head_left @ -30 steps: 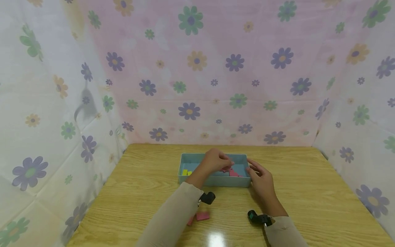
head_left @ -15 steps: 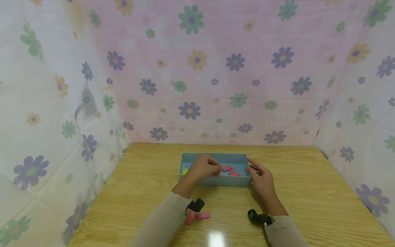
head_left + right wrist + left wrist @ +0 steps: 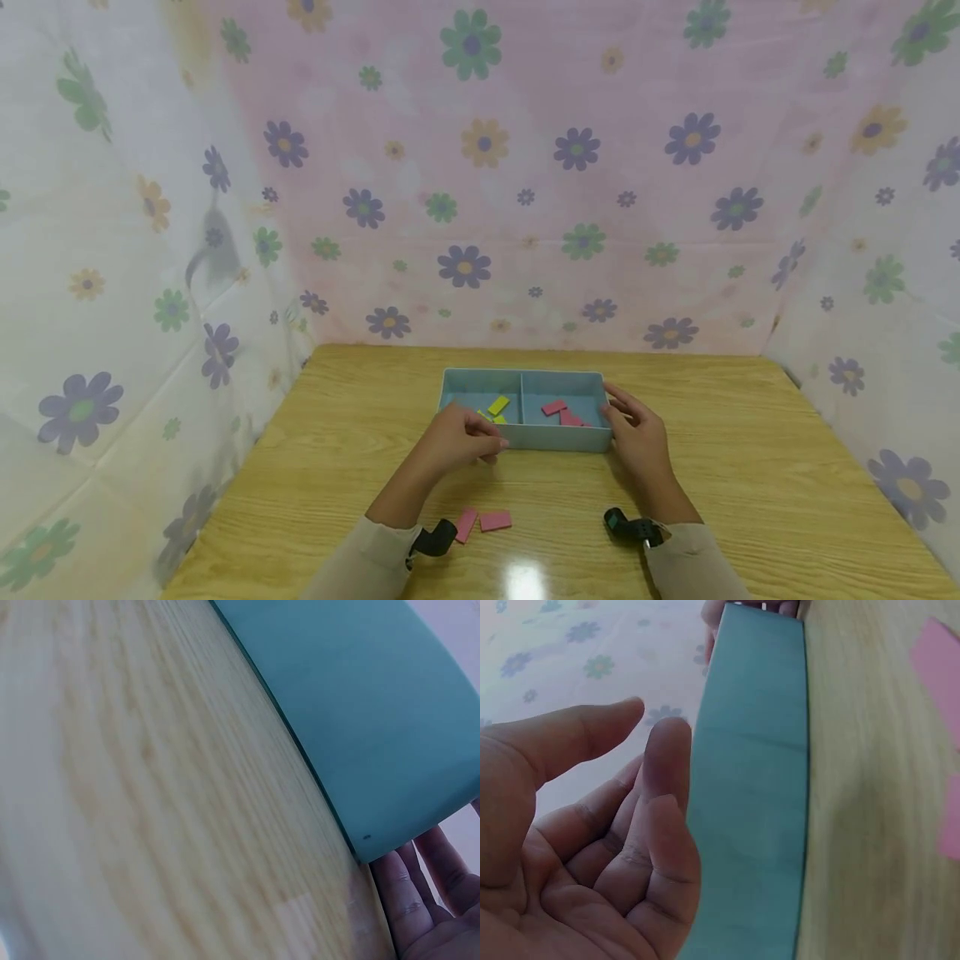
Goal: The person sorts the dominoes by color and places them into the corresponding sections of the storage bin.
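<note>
A light blue box [image 3: 558, 438] with two compartments stands on the table. Yellow pieces [image 3: 498, 405] lie in its left compartment, and pink pieces [image 3: 555, 407] in the right one. My left hand [image 3: 457, 440] hovers at the box's front left, fingers loosely bent. In the left wrist view that hand [image 3: 607, 847] holds nothing, with thumb and fingertips apart. My right hand [image 3: 637, 433] rests against the right end of the box, its fingers along the end wall, as the right wrist view also shows for the fingers [image 3: 405, 892]. Two pink rectangular pieces [image 3: 495, 521] lie on the table in front.
The wooden table [image 3: 360, 400] runs up to a flowered cloth backdrop [image 3: 510, 167], with similar cloth at both sides. A black wrist camera [image 3: 435, 538] sits by the left sleeve, and another wrist camera [image 3: 626, 527] by the right.
My left hand has moved left and toward me from over the right compartment, uncovering the divider and yellow pieces. A pink piece at its fingers now lies in the right compartment. The right hand stays put.
</note>
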Available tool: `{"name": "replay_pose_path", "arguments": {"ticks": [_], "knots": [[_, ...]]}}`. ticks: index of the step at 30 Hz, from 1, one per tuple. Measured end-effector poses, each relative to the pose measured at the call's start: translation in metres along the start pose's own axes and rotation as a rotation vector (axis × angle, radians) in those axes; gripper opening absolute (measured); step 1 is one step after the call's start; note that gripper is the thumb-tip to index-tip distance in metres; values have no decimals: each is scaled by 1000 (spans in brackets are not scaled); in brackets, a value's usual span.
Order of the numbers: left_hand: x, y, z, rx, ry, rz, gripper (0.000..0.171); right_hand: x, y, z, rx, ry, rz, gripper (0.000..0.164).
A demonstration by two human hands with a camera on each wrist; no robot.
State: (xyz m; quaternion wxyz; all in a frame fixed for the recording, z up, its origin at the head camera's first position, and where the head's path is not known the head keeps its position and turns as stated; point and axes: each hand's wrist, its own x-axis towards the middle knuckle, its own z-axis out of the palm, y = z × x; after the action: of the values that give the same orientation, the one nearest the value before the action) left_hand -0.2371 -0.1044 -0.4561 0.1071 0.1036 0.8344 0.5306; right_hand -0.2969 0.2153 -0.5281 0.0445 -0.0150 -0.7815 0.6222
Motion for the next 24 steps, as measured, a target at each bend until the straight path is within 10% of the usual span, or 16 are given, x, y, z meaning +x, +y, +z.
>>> {"name": "replay_pose_path", "arguments": {"ticks": [24], "knots": [[-39, -38, -11, 211, -121, -173, 19, 0, -1, -2, -40, 7, -11, 44]]}}
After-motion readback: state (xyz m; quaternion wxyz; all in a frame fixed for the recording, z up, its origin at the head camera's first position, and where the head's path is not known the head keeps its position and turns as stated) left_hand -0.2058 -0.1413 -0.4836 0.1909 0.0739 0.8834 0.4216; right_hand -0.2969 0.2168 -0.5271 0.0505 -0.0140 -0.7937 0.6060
